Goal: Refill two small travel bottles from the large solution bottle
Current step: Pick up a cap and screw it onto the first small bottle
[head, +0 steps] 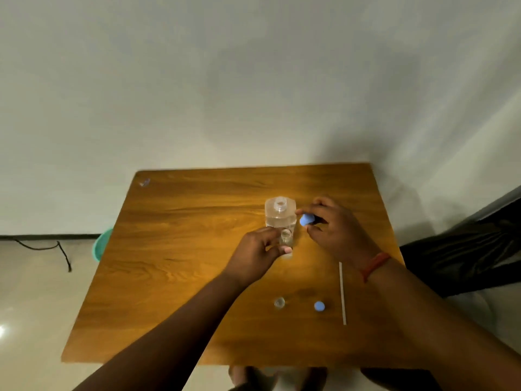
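Observation:
The large clear solution bottle (280, 213) stands uncapped near the middle of the wooden table (180, 249). Just in front of it my left hand (258, 251) grips a small clear travel bottle (285, 240), upright and with its mouth uncovered. To the right my right hand (335, 230) pinches a blue cap (306, 219) between thumb and fingers, level with the large bottle. Closer to me, a second small clear bottle (279, 302) stands on the table with another blue cap (319, 306) beside it.
A thin white stick (342, 293) lies lengthwise on the right side of the table. A small clear object (145, 182) rests at the far left corner. A green tub (101, 244) and a black cable (42, 246) are on the floor to the left. Dark fabric (473, 249) lies right.

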